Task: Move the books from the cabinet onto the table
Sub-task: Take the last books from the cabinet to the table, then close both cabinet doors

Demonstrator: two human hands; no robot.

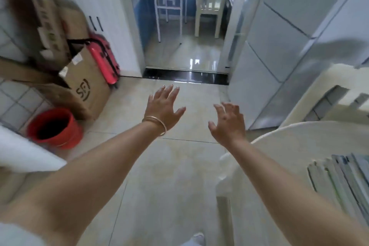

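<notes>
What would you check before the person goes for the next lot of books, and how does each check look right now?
1. Left hand free: ok, fingers spread, holds nothing.
2. Right hand free: ok, open, holds nothing.
3. Books already on the table: ok, a stack of books lies on it at the right.
4. Floor ahead free to walk: ok; the red bucket and cardboard box stand off to the left.
5. Books left in the cabinet: cannot tell, none in view.

One head-worn view looks forward and steeply down over the tiled floor toward an open doorway, its dark threshold beyond mid-frame; the floor fills the near foreground, edges blurred.
</notes>
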